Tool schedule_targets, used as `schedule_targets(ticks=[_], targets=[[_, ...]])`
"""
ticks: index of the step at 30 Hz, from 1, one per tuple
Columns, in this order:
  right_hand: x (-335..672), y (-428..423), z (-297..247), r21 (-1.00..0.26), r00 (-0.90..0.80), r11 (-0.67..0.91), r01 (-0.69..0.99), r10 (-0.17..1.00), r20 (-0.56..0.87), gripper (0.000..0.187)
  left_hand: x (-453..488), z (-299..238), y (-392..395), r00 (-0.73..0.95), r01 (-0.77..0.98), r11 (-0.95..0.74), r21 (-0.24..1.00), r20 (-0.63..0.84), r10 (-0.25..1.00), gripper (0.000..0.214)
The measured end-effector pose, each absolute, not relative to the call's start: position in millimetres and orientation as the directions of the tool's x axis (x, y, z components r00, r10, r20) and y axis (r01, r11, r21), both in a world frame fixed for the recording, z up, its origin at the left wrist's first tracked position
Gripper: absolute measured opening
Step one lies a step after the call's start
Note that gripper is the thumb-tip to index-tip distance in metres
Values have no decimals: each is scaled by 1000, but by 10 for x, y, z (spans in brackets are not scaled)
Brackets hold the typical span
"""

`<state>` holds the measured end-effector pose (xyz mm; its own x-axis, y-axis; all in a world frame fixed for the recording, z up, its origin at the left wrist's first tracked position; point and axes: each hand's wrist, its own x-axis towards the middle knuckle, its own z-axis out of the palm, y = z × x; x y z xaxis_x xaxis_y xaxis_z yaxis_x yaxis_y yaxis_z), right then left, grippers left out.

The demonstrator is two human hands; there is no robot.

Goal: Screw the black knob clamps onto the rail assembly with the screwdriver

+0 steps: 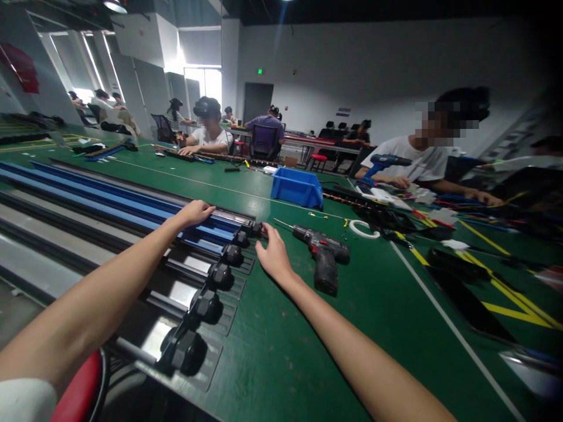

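My left hand [196, 213] is closed over the farthest of several long rails, its fingers curled down past the edge. This rail [229, 214] is dark with a shiny face and ends in a black knob-like fitting [255, 229]. At that end, my right hand [275, 253] has its thumb and fingers apart, the fingertips at the fitting; a small dark and reddish piece shows beside them. Blue-faced rails [206, 235] lie nearer, with similar black ribbed fittings [187, 350] and flat slotted brackets. Right of my right hand, a black and red cordless drill [326, 252] lies on its side, bit pointing left.
A blue bin [297, 187] stands beyond the drill on the green table [281, 351]. A white ring [364, 229] lies to its right. Wires and dark parts spread around a co-worker [422, 155] at right; another person [209, 132] sits across. A red stool [81, 390] is below.
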<state>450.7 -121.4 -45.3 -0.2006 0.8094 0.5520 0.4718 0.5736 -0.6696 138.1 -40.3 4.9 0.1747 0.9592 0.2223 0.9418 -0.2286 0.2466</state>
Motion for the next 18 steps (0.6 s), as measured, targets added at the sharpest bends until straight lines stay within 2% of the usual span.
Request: schedule_targets(ticks=[5, 18], targets=[[4558, -1271, -514, -672, -286, 616, 411, 787, 547, 62, 1385, 51, -389, 180, 957, -223, 187, 222, 958, 54], [4627, -1262, -442, -674, -308, 613, 413, 790, 529, 60, 1439, 97, -455, 122, 983, -148, 108, 217, 968, 55]])
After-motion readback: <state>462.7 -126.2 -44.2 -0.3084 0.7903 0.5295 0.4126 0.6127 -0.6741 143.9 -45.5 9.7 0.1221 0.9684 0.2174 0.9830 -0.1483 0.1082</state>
